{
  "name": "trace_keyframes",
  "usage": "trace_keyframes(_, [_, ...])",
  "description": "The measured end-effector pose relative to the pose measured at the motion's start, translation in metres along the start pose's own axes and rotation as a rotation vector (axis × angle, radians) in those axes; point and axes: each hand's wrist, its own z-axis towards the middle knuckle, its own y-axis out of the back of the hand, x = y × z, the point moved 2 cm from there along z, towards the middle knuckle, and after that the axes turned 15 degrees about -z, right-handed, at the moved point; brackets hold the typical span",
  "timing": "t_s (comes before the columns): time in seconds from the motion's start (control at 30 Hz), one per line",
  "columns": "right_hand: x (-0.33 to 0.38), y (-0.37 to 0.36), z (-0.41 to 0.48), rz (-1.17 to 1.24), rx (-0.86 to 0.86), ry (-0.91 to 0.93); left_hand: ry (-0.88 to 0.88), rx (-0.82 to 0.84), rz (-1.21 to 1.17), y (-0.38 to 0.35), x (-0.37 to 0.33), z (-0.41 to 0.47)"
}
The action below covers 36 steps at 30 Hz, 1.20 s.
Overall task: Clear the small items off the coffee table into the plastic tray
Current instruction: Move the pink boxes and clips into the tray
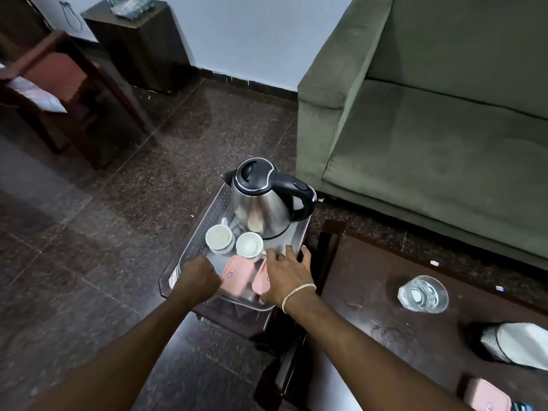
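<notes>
We see the plastic tray (189, 247) resting on a small dark stand, just beside the left end of the coffee tabletop (370, 292). Our left hand (200, 278) is curled into a fist at the tray's near left rim; its fingers are turned under, so we cannot tell whether they grip the rim. Our right hand (286, 272), with a chain bracelet (298, 295) at the wrist, lies spread over a pink container (261, 281) that stands tilted at the tray's near right; the fingers are loosely open, resting on it, perhaps not gripping.

Between the two hands a pink lidded box (237, 272) lies flat in the tray, bearing a small label whose writing is too small to read. Just beyond the right fingers stand two white cups (234, 240), and past them a steel kettle (264, 203) with a black lid and handle.

To the right of our right hand, on the tabletop, a drinking glass (423, 293) stands well apart. Nearer us lie a black-and-white cloth item (510, 345) and another pink box (486, 396) with a similar unreadable label.
</notes>
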Motion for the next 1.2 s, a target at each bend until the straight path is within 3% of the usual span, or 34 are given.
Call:
trace_keyframes(0.17, [0.007,-0.006,-0.003,-0.104,-0.007,0.014,0.026,-0.058,0.005,-0.008,0.005,0.004])
trace_keyframes(0.3, [0.006,-0.005,0.003,-0.073,0.057,0.004,0.020,-0.051,0.040,-0.013,0.005,0.007])
trace_keyframes(0.63, [0.005,-0.014,-0.010,0.000,-0.032,-0.037,-0.016,-0.032,0.183,-0.016,0.002,0.014])
trace_keyframes(0.73, [0.001,-0.009,-0.019,0.006,-0.080,-0.022,-0.107,-0.120,0.247,-0.015,-0.012,0.000])
trace_keyframes(0.87, [-0.021,-0.005,-0.048,0.056,-0.278,-0.087,-0.423,-0.299,0.111,-0.028,-0.047,-0.035])
trace_keyframes(1.0, [-0.078,-0.016,-0.099,0.063,-0.376,-0.232,-0.704,-0.188,0.057,-0.076,-0.097,-0.073])
trace_keyframes(1.2, [-0.182,-0.063,-0.198,0.085,-0.142,-0.466,-0.716,0.104,-0.048,-0.192,-0.149,-0.125])
